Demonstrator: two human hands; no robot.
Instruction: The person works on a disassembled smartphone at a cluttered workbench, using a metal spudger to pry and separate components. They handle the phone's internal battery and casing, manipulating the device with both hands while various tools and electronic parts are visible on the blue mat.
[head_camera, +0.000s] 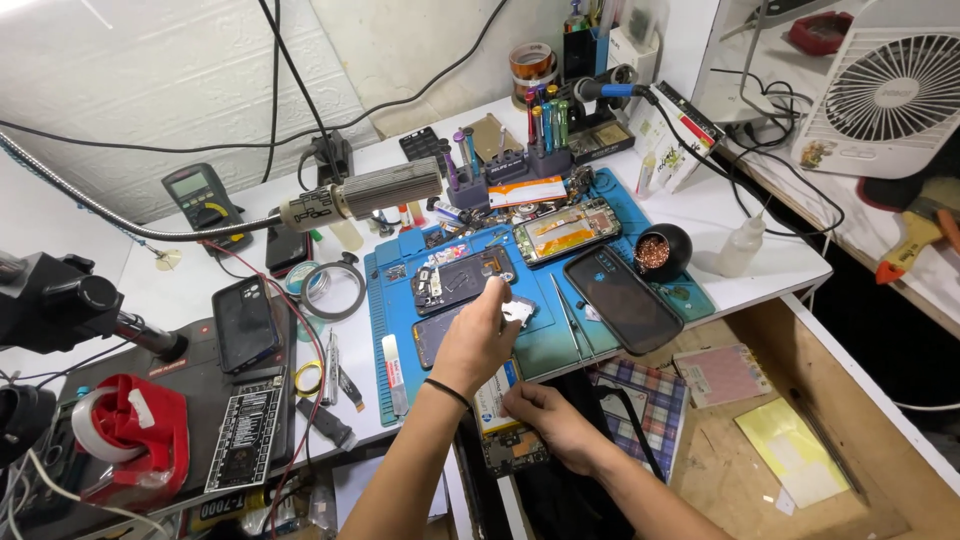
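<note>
The left hand (478, 338) reaches out over the blue repair mat (600, 340), fingers pinched together at the tip near a small pale part (517, 311); whether it actually grips that part I cannot tell. A black band circles its wrist. At twelve o'clock from the fingertips lies an opened phone frame (462, 277), and at two o'clock a second opened phone (566, 231) showing an orange inside. At three o'clock rests a dark phone back cover (622, 298), with thin tweezers (566, 312) between it and the hand. The right hand (550, 420) sits at five o'clock from the left, near the table edge, fingers curled on a circuit board assembly (505, 432) with a pale label. A black bowl of copper-coloured bits (660, 252) stands at two o'clock, further off.
</note>
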